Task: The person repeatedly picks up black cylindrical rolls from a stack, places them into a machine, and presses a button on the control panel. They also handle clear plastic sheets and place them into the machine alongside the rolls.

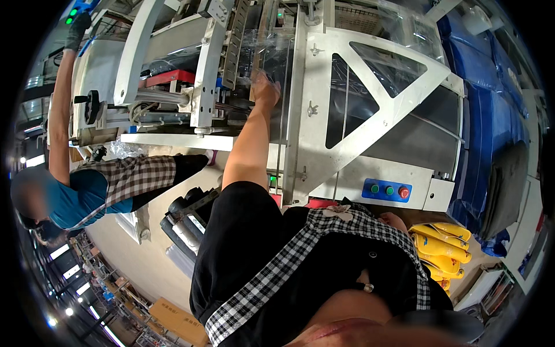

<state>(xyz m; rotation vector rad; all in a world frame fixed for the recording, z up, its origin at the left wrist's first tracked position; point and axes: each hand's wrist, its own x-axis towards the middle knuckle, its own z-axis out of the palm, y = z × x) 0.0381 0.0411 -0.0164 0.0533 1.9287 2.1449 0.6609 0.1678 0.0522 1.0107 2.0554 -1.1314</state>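
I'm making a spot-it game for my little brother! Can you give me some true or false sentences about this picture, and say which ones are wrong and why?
1. The blue panel has one red button and two green buttons. True.
2. The red button sits between the green buttons. False: it is at the right end.
3. The person's left hand is stretched out over the machine. True.
4. That hand wears a thick glove. False: it is bare.
5. The co-worker's raised hand has a dark glove on. True.
6. The person is dressed all in red. False: there is a black top and a checked apron.
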